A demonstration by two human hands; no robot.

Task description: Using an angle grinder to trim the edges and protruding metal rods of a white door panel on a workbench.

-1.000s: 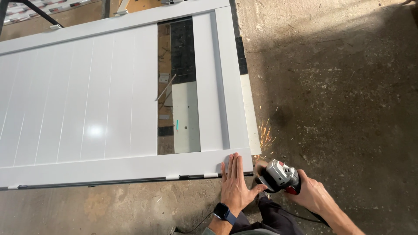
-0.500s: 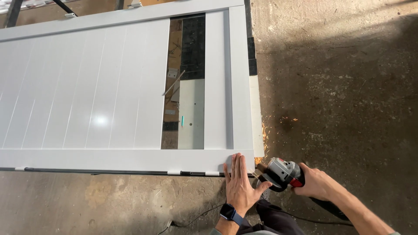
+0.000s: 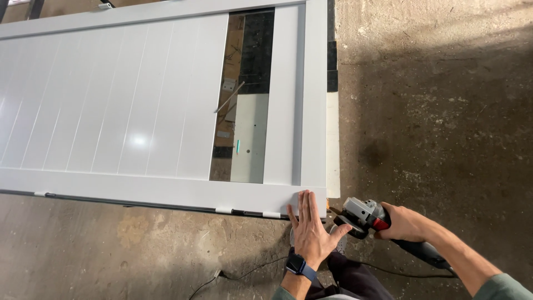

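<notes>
Head view: our left hand [image 3: 310,233], fingers spread flat and holding nothing, presses palm-down on the near right corner of the white panel frame [image 3: 166,191]. Our right hand [image 3: 404,223] is wrapped tight round an angle grinder [image 3: 363,216]. The grinder lies just beside that corner over the concrete floor [image 3: 444,111], long axis level, head pointing left at the frame edge.

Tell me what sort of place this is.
Likely a fabrication workshop or building site: a large white panelled gate frame lies flat above a rough, stained concrete floor, and the right hand holds an angle grinder at its corner.
</notes>
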